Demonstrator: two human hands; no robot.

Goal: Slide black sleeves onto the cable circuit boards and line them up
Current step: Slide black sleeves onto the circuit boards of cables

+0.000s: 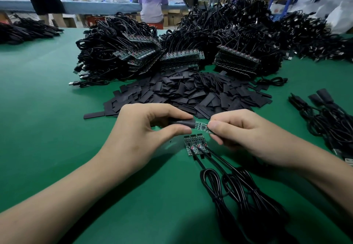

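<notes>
While my left hand [137, 135] pinches the sleeve [180, 123] and my right hand [238, 135] the board [201, 126], I'd hold them square. Feed slowly.

Cannot read markings on circuit board [201, 126]: too small. Cannot see far end of black sleeve [181, 123] inside left hand [141, 136]. Cannot follow cable coils [248, 201] past bottom edge.

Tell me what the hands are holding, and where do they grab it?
The left hand pinches a black sleeve near its open end, between thumb and forefinger. The right hand pinches a circuit board by the end farthest from the sleeve.
</notes>
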